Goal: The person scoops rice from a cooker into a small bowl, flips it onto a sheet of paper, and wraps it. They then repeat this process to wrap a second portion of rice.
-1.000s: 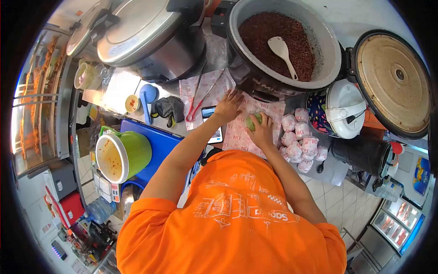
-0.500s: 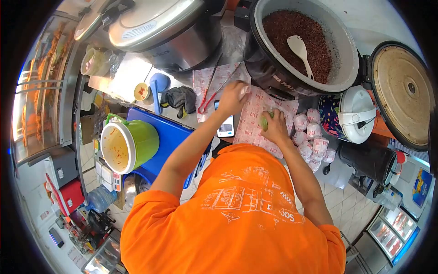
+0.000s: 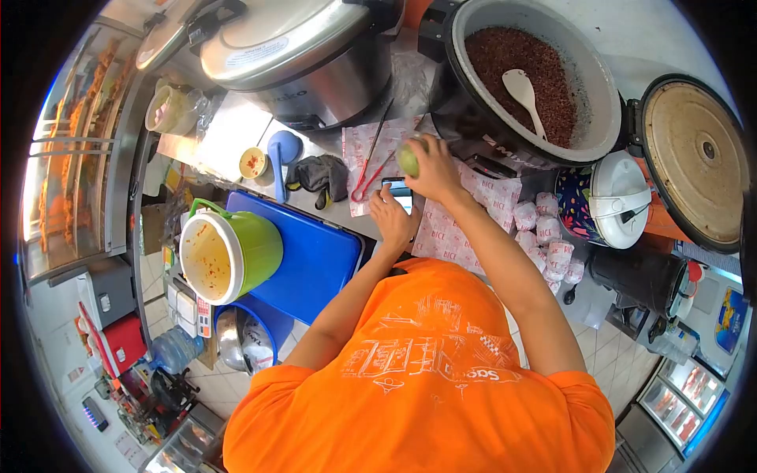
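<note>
My right hand [image 3: 435,170] is raised above the counter, fingers curled around a small rounded green object [image 3: 408,160], like a cup or mould. Below it my left hand [image 3: 392,219] rests at the phone [image 3: 402,195], its fingers stretched over the lit screen. Red-printed wrapping paper [image 3: 448,234] lies flat beside the phone, partly under my right arm. Tongs with red handles [image 3: 367,177] lie just left of the phone on another printed sheet. Several paper-wrapped bundles [image 3: 546,230] are heaped to the right of the paper.
An uncovered cooker [image 3: 605,102] contains reddish-brown rice and a white rice paddle [image 3: 524,94]. A lidded steel cooker [image 3: 315,87] stands at the back left. Nearer are a dark cloth [image 3: 322,175], a blue scoop [image 3: 282,154], and a green bucket [image 3: 264,248] beside a blue lid [image 3: 319,256].
My right hand has lifted the green object off the paper and moved left and up. My left hand has come back from the paper's far edge onto the phone.
</note>
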`<state>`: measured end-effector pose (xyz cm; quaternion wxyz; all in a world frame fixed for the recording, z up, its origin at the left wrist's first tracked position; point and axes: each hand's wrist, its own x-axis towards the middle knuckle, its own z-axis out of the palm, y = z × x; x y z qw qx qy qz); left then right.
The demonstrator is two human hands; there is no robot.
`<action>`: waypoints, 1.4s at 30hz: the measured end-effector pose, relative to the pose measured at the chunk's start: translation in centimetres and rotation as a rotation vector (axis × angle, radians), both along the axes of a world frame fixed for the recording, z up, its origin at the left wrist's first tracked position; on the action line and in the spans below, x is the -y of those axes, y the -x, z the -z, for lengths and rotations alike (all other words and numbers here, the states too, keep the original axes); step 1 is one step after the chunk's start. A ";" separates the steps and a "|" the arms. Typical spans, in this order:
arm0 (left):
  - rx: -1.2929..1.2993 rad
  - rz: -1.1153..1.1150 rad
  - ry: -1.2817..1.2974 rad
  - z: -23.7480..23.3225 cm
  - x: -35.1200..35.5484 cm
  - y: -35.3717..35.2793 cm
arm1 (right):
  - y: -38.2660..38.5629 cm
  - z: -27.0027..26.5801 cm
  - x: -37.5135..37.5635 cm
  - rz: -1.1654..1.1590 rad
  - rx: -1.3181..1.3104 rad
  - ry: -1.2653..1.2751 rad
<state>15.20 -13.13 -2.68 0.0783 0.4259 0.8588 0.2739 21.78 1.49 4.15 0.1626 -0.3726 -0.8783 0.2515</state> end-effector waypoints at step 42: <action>-0.234 0.798 0.414 0.5 5.9 -3.6 | -19.8 5.9 3.8 0.177 0.328 0.006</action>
